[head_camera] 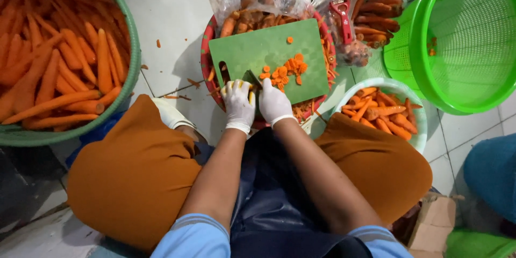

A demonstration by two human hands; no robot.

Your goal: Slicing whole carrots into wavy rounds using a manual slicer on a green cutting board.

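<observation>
Head view, frame centre: gloved left hand [238, 103] grips a yellow-handled knife [251, 87], right hand [274, 103] closed beside it, orange carrot slices [287, 70] scattered on the green board [258, 48].

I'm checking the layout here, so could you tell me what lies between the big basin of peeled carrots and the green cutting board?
In the head view, between the basin and the cutting board lies white floor tile with a few small carrot scraps.

head camera looks steeply down, close over the lap and green cutting board [269, 54].
</observation>
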